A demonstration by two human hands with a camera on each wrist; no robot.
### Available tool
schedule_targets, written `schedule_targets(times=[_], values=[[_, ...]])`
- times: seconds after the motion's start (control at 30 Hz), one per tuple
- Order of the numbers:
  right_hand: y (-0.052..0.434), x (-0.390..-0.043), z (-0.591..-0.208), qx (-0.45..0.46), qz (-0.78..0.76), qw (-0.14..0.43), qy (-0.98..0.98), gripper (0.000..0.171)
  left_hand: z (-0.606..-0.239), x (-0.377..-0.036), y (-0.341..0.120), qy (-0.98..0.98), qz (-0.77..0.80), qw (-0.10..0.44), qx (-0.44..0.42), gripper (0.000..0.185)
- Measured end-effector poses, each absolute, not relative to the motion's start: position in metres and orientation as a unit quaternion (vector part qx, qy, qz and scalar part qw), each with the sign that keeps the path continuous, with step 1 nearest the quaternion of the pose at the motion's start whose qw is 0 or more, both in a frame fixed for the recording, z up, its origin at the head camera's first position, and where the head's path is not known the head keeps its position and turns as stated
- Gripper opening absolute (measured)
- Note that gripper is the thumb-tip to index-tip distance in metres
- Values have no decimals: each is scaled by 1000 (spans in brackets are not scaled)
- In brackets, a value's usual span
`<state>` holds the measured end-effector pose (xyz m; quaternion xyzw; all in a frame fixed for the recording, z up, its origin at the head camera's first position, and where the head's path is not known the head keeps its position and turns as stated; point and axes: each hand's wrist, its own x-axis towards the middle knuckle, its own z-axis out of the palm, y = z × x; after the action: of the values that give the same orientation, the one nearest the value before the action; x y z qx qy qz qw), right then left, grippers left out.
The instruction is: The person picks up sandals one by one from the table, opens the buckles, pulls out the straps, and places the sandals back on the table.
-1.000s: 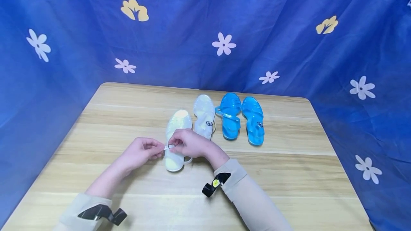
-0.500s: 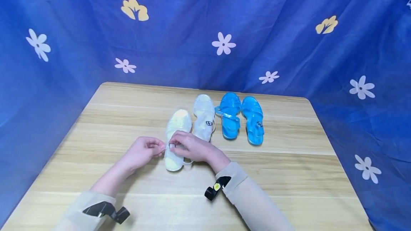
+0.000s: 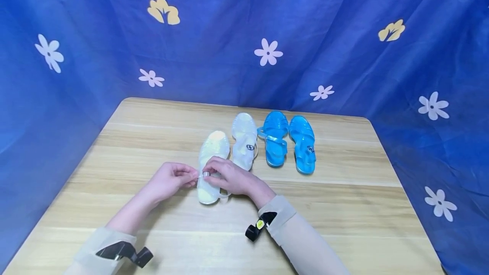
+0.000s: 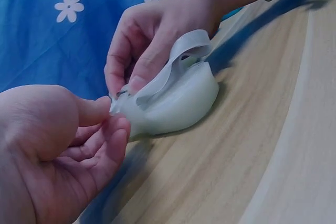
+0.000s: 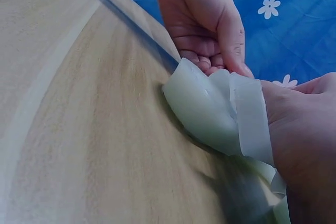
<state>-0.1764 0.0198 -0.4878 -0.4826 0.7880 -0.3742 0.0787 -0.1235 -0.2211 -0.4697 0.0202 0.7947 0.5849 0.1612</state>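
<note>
A white jelly sandal (image 3: 214,144) lies on the wooden table, toe pointing away from me. At its left side my left hand (image 3: 172,180) pinches the end of the thin strap between thumb and fingers. My right hand (image 3: 234,176) reaches over the sandal from the right and pinches the small buckle (image 3: 206,174) close to that strap end. In the left wrist view, the sandal's heel band (image 4: 186,43) loops up beside the right hand (image 4: 157,30). Fingertips of both hands nearly meet, partly hiding the strap and buckle.
A second white sandal (image 3: 244,128) stands just right of the first. Beyond it are two blue jelly sandals (image 3: 276,123), (image 3: 302,127) side by side. A blue curtain (image 3: 214,20) with flower prints surrounds the table (image 3: 344,224) at the back and sides.
The right hand has shifted slightly down and right over the sandal. Less of the strap end shows between the hands now. All the sandals lie where they were.
</note>
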Motion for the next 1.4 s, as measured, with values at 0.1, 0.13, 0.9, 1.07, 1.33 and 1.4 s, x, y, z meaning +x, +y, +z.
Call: schedule_targets(times=[0.1, 0.13, 0.9, 1.07, 1.33, 1.4], values=[[20, -176, -488, -481, -377, 78, 788, 23, -471, -122, -225, 780, 602, 171, 20, 27], [20, -176, -487, -481, -378, 78, 787, 23, -471, -122, -226, 776, 606, 174, 22, 27], [19, -177, -493, -478, -394, 72, 782, 23, -461, -128, -217, 769, 594, 232, 24, 23], [20, -177, -494, -475, -396, 66, 784, 22, -459, -130, -212, 786, 580, 213, 20, 22], [20, -176, -495, -472, -405, 63, 781, 21, -459, -128, -213, 771, 602, 206, 15, 24], [20, -175, -495, -473, -407, 60, 779, 21, -458, -128, -214, 764, 610, 210, 12, 25]])
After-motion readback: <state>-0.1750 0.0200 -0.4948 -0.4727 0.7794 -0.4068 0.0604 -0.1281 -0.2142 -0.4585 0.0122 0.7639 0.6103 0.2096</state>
